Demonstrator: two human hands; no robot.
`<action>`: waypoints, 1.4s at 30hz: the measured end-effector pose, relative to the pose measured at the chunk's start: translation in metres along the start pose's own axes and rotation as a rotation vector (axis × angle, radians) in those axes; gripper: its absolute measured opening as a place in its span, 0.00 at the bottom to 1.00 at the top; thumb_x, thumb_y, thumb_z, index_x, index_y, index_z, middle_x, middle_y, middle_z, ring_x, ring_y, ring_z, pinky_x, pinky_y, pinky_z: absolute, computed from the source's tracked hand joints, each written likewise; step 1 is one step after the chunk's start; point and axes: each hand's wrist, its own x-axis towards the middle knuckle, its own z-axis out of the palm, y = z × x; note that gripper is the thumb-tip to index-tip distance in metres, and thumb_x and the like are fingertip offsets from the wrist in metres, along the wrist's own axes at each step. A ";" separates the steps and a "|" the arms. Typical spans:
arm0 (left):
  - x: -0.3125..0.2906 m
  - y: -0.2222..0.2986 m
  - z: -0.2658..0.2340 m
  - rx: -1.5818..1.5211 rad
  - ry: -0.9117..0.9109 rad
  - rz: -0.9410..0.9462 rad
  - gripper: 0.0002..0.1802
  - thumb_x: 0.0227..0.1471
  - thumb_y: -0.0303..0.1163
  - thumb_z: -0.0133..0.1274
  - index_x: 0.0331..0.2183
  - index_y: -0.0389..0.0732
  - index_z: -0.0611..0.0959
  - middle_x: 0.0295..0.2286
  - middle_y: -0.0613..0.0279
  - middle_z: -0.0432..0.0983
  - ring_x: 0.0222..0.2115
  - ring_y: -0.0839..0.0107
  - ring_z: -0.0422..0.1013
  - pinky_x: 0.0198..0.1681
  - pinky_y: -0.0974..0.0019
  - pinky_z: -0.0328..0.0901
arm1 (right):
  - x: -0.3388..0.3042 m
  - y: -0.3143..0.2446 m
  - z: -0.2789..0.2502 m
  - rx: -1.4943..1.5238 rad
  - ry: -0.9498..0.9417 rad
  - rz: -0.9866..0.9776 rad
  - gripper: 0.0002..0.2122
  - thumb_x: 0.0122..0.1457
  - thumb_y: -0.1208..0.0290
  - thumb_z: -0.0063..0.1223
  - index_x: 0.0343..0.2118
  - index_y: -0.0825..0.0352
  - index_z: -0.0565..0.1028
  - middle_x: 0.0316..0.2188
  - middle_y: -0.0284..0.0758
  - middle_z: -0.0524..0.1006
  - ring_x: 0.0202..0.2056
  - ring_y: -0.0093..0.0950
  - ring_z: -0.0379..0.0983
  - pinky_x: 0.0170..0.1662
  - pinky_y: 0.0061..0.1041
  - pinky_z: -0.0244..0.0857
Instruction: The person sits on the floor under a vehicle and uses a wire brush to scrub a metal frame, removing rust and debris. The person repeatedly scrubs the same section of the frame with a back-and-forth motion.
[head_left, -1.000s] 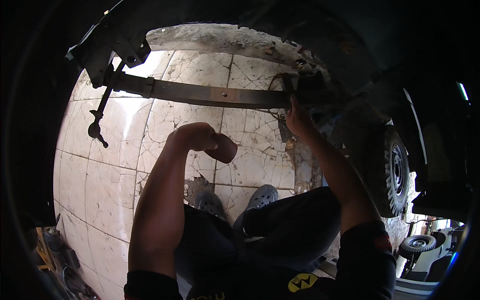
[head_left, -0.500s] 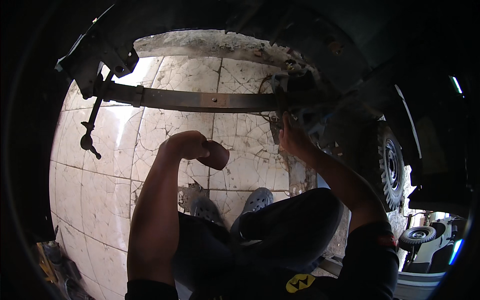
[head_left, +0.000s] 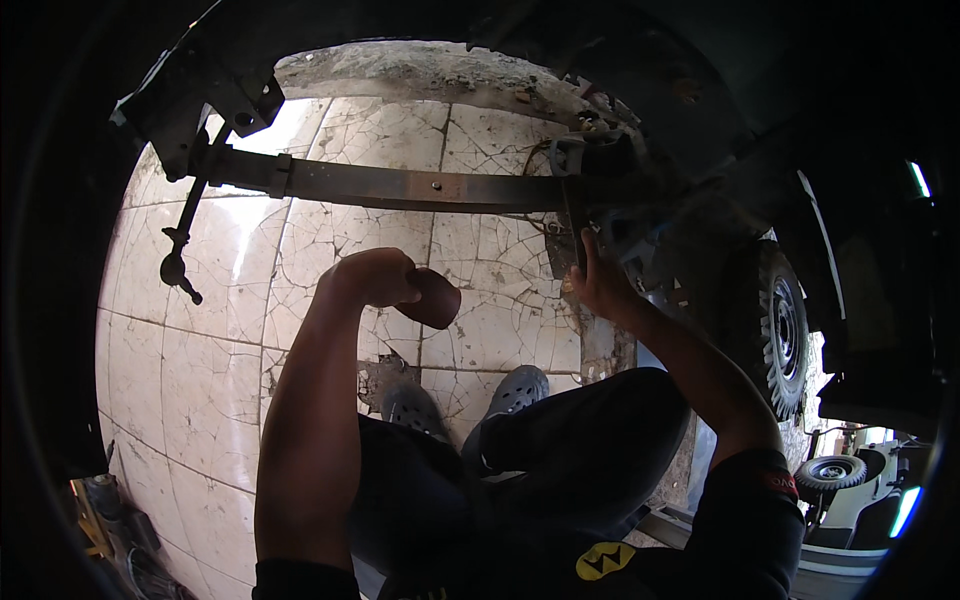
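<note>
A dark leaf spring (head_left: 385, 188) runs across ahead of me, with a rusty brown patch and a small bolt near its middle. My left hand (head_left: 375, 278) is closed on a curved reddish-brown sheet that looks like sandpaper (head_left: 436, 298), held on the near side of the spring and apart from it. Near the spring's right end, my right hand (head_left: 603, 282) is closed around a dark narrow flat bar (head_left: 574, 215), with a finger along it. The bar's far end reaches the spring; its exact kind is too dark to tell.
At the left a dark bracket (head_left: 190, 125) carries the spring's end, and a rod with a ball joint (head_left: 174, 268) hangs there. Dark vehicle bodywork arches overhead. A wheel (head_left: 783, 325) stands at the right. Cracked pale tiles (head_left: 200, 400) cover the floor.
My right hand has drawn back slightly toward me with the dark bar, away from the spring. My left hand stays in nearly the same place with the sheet. The view has tilted slightly.
</note>
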 end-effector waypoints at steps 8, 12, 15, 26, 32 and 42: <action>-0.001 0.018 -0.008 -0.064 -0.028 -0.008 0.19 0.50 0.40 0.58 0.38 0.33 0.84 0.26 0.51 0.80 0.28 0.61 0.78 0.34 0.59 0.71 | 0.086 0.035 0.008 -0.048 0.170 0.033 0.34 0.63 0.60 0.45 0.65 0.74 0.47 0.34 0.63 0.76 0.34 0.58 0.76 0.40 0.51 0.71; -0.003 0.004 -0.007 -0.103 -0.014 -0.011 0.19 0.51 0.40 0.58 0.39 0.33 0.84 0.28 0.50 0.81 0.31 0.59 0.79 0.37 0.58 0.71 | 0.088 0.008 -0.004 0.050 0.102 0.092 0.34 0.63 0.60 0.46 0.65 0.72 0.48 0.37 0.61 0.76 0.37 0.59 0.75 0.45 0.53 0.70; -0.003 0.005 -0.004 -0.082 -0.016 -0.032 0.20 0.51 0.40 0.58 0.40 0.33 0.84 0.30 0.48 0.81 0.33 0.57 0.79 0.39 0.56 0.71 | 0.032 -0.009 -0.013 0.050 -0.041 0.083 0.35 0.61 0.63 0.50 0.65 0.72 0.47 0.36 0.61 0.76 0.36 0.59 0.76 0.44 0.52 0.70; -0.001 0.009 -0.007 -0.035 -0.043 -0.062 0.21 0.51 0.42 0.58 0.39 0.33 0.84 0.29 0.50 0.81 0.31 0.59 0.79 0.37 0.57 0.71 | -0.001 -0.058 -0.038 0.040 -0.159 0.075 0.36 0.61 0.62 0.49 0.65 0.74 0.46 0.27 0.60 0.77 0.31 0.56 0.77 0.39 0.52 0.71; 0.017 0.017 -0.004 -0.007 -0.076 -0.020 0.20 0.52 0.41 0.58 0.39 0.33 0.83 0.28 0.51 0.81 0.31 0.59 0.78 0.37 0.57 0.71 | 0.024 0.016 0.010 -0.142 0.270 -0.138 0.40 0.61 0.63 0.49 0.65 0.82 0.41 0.27 0.58 0.77 0.22 0.50 0.74 0.31 0.46 0.71; 0.012 -0.002 -0.003 0.032 -0.017 0.085 0.21 0.51 0.42 0.60 0.39 0.33 0.83 0.29 0.52 0.81 0.32 0.60 0.78 0.38 0.58 0.70 | 0.074 -0.030 -0.001 -0.213 -0.024 0.038 0.36 0.61 0.60 0.48 0.60 0.85 0.49 0.27 0.51 0.79 0.25 0.46 0.79 0.32 0.45 0.75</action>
